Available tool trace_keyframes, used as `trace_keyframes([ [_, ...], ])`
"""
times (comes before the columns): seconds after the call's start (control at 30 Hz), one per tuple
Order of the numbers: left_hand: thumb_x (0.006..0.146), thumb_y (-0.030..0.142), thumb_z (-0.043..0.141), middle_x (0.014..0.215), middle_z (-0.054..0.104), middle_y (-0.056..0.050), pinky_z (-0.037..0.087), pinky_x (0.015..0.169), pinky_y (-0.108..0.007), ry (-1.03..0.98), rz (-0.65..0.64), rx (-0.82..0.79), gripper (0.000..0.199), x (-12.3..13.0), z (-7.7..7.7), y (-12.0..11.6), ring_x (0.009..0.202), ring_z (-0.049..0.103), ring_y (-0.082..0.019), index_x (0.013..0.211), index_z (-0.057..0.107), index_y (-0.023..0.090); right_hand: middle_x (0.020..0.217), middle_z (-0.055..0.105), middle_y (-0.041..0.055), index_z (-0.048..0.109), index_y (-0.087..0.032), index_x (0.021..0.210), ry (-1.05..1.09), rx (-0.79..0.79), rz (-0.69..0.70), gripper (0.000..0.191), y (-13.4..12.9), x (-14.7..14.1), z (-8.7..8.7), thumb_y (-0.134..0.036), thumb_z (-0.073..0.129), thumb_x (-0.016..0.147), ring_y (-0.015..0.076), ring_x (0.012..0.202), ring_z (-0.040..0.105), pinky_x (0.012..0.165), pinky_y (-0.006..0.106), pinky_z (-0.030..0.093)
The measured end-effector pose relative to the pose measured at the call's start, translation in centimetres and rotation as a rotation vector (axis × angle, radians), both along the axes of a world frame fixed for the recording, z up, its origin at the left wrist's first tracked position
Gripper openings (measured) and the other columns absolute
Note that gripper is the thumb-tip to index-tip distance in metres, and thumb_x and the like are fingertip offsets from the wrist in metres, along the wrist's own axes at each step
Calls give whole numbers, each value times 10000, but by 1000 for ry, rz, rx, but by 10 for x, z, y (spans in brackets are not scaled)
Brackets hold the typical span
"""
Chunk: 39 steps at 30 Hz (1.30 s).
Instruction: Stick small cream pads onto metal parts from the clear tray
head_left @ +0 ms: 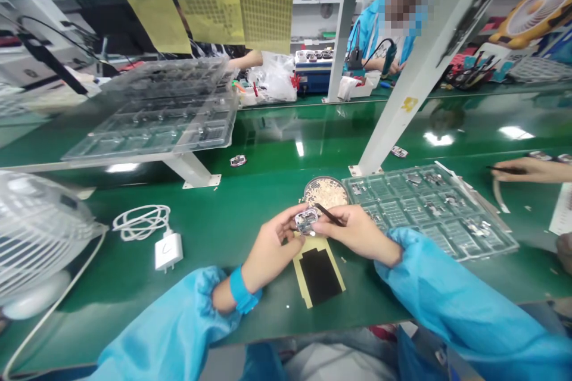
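Between thumb and fingers, my left hand [276, 244] holds a small electronic device housing [305, 221] with a pale rim and parts showing inside. A pair of dark tweezers [328, 214] is gripped in my right hand [357, 229], whose fingertips meet the housing's right side. The tweezer tips are too small to make out. Just behind both hands stands a round dish [326, 191] of small beige and dark pieces. Below them lies a yellow sheet with a black rectangular pad [320, 275]. A blue band [243, 290] circles my left wrist.
A clear compartment tray [429, 208] with small metal parts lies right. Left are a white charger [168, 250] with coiled cable and a white fan [40, 238]. Stacked clear trays [156, 113] sit on a raised shelf. A slanted post [402, 95] rises behind. A co-worker's hand [531, 171] works far right.
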<state>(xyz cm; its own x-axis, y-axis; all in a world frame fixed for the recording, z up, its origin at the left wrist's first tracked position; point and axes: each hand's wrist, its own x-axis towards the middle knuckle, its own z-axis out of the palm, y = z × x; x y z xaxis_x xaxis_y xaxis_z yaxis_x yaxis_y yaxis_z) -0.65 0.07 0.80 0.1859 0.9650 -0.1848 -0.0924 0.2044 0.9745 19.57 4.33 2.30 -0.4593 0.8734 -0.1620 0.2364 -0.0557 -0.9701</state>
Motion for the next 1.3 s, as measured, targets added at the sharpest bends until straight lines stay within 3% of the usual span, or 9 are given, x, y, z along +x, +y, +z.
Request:
trace_keyframes([
  [0.13,758,218,697,1129,636,-56,505,822,-187,97,-30,-2,604,-1,3,-3,1044,607,-152,1342,545,264,713,644,35,709,-96,783,-15,-1,-10,371,1,0,3,-464,759,776,100,630,527,575,209,401],
  [0.23,781,283,723,1165,628,-52,483,766,-176,174,-36,17,603,-2,4,-4,964,589,-120,1354,535,290,722,646,43,702,-100,769,6,-30,6,405,3,0,3,-500,760,765,112,646,540,590,220,420],
  [0.47,771,338,763,1238,621,-71,529,893,-234,166,-14,10,608,-1,3,-4,1030,602,-155,1337,554,264,768,668,50,713,-95,812,40,-66,47,359,6,3,0,-452,750,797,111,690,564,648,215,428],
  [0.67,786,390,747,1224,635,-78,529,847,-242,192,6,52,594,0,4,-5,961,606,-154,1332,571,238,739,656,47,693,-85,772,25,-89,26,355,4,2,2,-434,746,803,104,676,550,638,207,412],
  [0.87,852,461,662,1266,619,18,427,719,-206,450,20,168,450,0,10,-6,831,537,-97,1286,608,355,681,616,21,659,-95,701,44,-71,11,389,2,1,2,-459,734,817,89,631,523,608,204,394],
  [1.03,867,454,647,1241,630,43,414,717,-206,514,16,219,406,-2,11,-8,717,456,-69,1268,618,395,673,604,19,653,-97,704,12,-59,-2,392,2,-1,-1,-464,723,823,89,617,508,591,212,381],
  [1.13,826,457,700,1187,666,-1,477,777,-204,392,41,106,479,0,9,-7,847,577,-105,1282,621,334,738,615,15,637,-115,795,-28,28,-87,360,-1,-4,-4,-456,753,793,103,663,529,616,220,412],
  [1.3,739,376,808,1216,671,-75,560,936,-199,-19,62,-64,573,5,10,-4,1082,657,-165,1257,629,210,927,645,36,582,-140,969,170,16,-112,355,-7,-10,-10,-378,777,792,142,885,619,830,262,500],
])
